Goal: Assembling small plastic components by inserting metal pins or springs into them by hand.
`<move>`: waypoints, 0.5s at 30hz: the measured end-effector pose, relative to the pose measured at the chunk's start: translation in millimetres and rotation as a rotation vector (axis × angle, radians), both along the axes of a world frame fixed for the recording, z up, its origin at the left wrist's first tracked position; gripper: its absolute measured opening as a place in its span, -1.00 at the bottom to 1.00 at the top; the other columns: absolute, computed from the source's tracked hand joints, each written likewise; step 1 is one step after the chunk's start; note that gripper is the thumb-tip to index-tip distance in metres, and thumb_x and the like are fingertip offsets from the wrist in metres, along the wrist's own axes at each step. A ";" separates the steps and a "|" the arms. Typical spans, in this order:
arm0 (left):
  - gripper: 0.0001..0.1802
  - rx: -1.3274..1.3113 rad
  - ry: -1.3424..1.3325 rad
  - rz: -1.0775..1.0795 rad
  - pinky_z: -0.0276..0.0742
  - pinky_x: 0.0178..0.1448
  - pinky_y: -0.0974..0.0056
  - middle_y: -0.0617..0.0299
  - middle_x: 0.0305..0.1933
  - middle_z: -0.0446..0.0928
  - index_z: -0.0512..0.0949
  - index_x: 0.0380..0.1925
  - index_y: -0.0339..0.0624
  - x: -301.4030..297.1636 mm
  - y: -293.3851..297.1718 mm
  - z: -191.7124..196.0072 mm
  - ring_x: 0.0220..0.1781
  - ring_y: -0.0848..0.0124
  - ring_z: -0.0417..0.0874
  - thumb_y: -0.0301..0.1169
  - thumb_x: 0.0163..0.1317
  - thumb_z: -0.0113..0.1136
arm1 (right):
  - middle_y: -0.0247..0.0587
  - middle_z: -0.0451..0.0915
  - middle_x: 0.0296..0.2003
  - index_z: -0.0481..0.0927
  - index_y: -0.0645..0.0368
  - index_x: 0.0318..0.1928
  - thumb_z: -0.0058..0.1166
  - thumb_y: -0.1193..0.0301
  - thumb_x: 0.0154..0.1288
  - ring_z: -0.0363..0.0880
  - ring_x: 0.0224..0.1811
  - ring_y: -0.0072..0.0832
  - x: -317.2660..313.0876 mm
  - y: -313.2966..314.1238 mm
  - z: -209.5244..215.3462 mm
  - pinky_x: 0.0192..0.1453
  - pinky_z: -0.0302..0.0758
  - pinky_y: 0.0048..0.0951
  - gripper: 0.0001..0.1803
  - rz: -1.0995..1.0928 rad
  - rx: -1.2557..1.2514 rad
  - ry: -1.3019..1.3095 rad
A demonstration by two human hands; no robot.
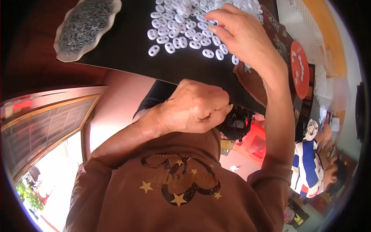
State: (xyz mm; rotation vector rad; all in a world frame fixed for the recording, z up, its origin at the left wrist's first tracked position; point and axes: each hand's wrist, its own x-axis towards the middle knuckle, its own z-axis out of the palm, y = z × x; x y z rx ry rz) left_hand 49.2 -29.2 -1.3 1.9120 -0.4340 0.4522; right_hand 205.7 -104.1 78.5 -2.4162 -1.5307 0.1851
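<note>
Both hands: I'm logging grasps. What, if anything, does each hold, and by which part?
Left hand: closed, so any contents cannot be told. Right hand: nothing visibly held, open over white two-holed pieces.

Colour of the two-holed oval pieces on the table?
The two-holed oval pieces are white; best view: head.

Glossy white, plastic-looking oval pieces with paired round holes (pixel 190 33) lie on the black tabletop (pixel 127 48): flat and spaced nearest me, crowded and overlapping farther off, some beside my right hand (pixel 245 36).
</note>
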 end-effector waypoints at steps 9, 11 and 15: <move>-0.77 -0.103 0.023 -0.021 0.25 -0.60 0.15 0.14 -0.68 0.32 0.37 -0.68 -0.21 -1.5 4.8 2.4 -0.66 0.14 0.40 -0.52 0.08 0.17 | -0.14 0.45 -0.36 0.47 0.20 -0.28 0.00 0.49 0.21 0.47 -0.27 -0.09 19.8 -3.2 -22.4 -0.22 0.38 -0.18 -0.92 0.045 0.081 -0.174; -0.77 -0.077 0.032 -0.026 0.25 -0.60 0.15 0.14 -0.68 0.31 0.37 -0.68 -0.21 -0.1 6.4 3.2 -0.66 0.14 0.39 -0.52 0.08 0.16 | -0.14 0.45 -0.36 0.49 0.21 -0.27 0.01 0.48 0.21 0.47 -0.28 -0.10 26.2 4.5 -21.2 -0.22 0.38 -0.21 -0.91 0.064 0.085 -0.158; -0.78 -0.111 0.025 -0.027 0.25 -0.60 0.15 0.15 -0.67 0.32 0.37 -0.68 -0.20 1.5 7.1 0.3 -0.66 0.14 0.40 -0.52 0.07 0.17 | -0.14 0.46 -0.36 0.52 0.21 -0.24 0.03 0.47 0.19 0.48 -0.28 -0.11 33.3 31.5 -30.6 -0.23 0.39 -0.22 -0.87 0.088 0.149 -0.147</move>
